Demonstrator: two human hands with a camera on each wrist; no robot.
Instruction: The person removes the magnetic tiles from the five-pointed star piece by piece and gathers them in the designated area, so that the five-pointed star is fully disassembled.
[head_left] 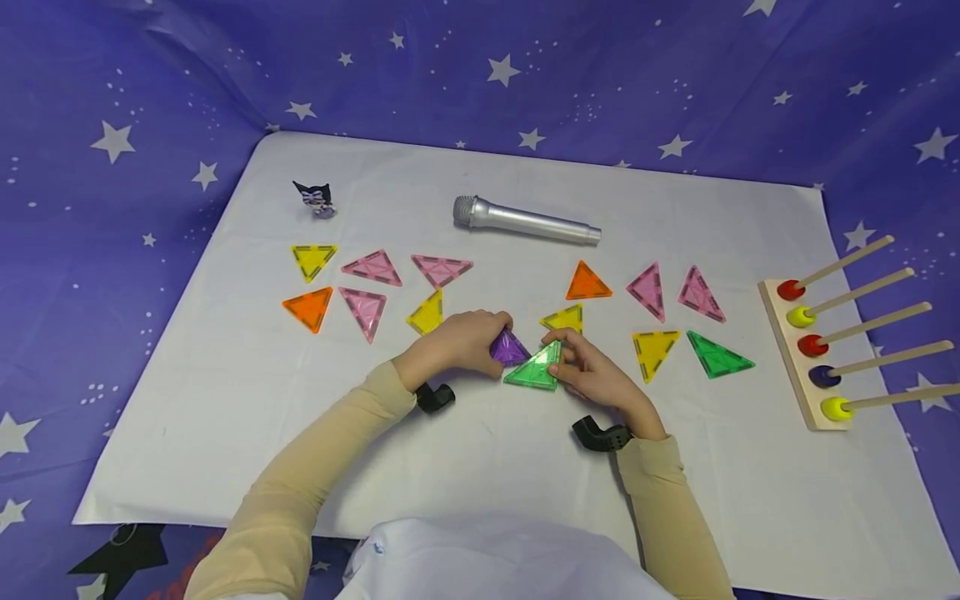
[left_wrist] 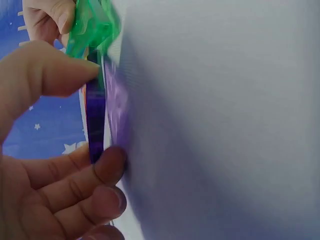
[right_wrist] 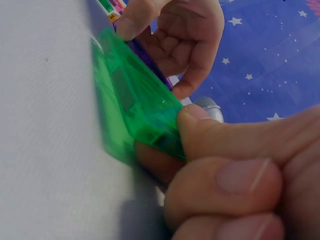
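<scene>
Near the middle of the table, my left hand (head_left: 467, 340) grips a purple triangular magnetic tile (head_left: 509, 349) between thumb and fingers. My right hand (head_left: 595, 372) pinches a green triangular magnetic tile (head_left: 536, 367) by its right end. In the head view the two tiles meet, the green one lying partly over the purple. From the left wrist, the purple tile (left_wrist: 95, 117) appears edge-on, just above the white surface, with the green tile (left_wrist: 92, 25) at its far end. The right wrist view shows the green tile (right_wrist: 142, 100) tilted, close over the tabletop.
Loose triangular tiles lie to both sides, including a yellow tile (head_left: 427, 314), an orange tile (head_left: 588, 282) and a green tile (head_left: 718, 354). Behind them are a silver microphone (head_left: 528, 221) and a small figurine (head_left: 317, 200). A wooden peg board (head_left: 806, 358) stands at the right.
</scene>
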